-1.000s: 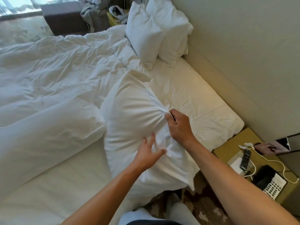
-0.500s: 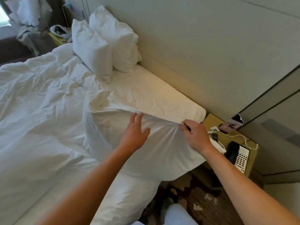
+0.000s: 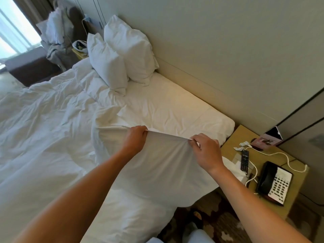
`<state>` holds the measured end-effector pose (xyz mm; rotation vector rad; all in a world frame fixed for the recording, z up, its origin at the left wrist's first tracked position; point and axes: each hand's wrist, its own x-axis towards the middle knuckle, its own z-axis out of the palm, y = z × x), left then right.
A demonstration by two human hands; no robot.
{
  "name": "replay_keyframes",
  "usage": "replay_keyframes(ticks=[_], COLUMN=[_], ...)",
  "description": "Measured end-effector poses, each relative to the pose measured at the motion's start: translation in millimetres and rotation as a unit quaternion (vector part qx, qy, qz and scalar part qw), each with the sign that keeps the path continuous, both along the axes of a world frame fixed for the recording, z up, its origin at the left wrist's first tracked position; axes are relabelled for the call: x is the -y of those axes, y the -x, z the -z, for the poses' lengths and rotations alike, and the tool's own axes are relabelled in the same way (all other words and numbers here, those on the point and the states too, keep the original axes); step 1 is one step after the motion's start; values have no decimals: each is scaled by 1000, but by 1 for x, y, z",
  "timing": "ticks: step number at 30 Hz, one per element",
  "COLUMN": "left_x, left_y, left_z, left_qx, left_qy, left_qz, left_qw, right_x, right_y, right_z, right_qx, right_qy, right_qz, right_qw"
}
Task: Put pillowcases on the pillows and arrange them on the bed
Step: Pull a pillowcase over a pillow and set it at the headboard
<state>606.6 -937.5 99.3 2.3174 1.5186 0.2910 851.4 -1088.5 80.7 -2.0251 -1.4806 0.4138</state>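
A white pillow in its pillowcase (image 3: 157, 165) hangs over the near corner of the bed (image 3: 175, 109). My left hand (image 3: 135, 138) pinches the upper edge of the pillowcase at its left. My right hand (image 3: 204, 149) grips the same edge further right, and the fabric is stretched taut between them. Two other white pillows (image 3: 122, 55) lean upright against the wall at the far end of the bed. A crumpled white duvet (image 3: 43, 116) covers the left part of the bed.
A nightstand (image 3: 284, 153) stands right of the bed with a black phone (image 3: 273, 183), a remote (image 3: 245, 159) and a white cable (image 3: 280, 155). An armchair piled with clothes (image 3: 57, 37) sits at the back left. Patterned carpet (image 3: 215, 223) lies below.
The view turned right toward the wall and nightstand. My left hand went from open on the pillow to pinching the pillowcase edge; both hands now pull that edge taut.
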Motion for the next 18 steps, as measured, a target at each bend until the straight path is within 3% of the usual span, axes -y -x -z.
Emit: replay_keyframes(ticks=[6,10,14,18], left_x=[-12,-20,-23,-14], left_y=[-1,0,-9,-33], left_z=[-51,-92,-108,-75], left_qx=[24,46,71,94], left_qy=[-34,-67,-67,-6], left_qz=[-98,-145,-151,-113], left_qw=[994,986,984,989], right_x=[-59,-99,-129,-137], right_y=[-13,-20,-41,-45], right_z=[-39,-84,-111,-92], right_qx=[-44,-24,34,128], right_qy=[-63,-111,-52,23], right_qz=[-23,-55,-85,-113], right_qw=[997,992,994,985])
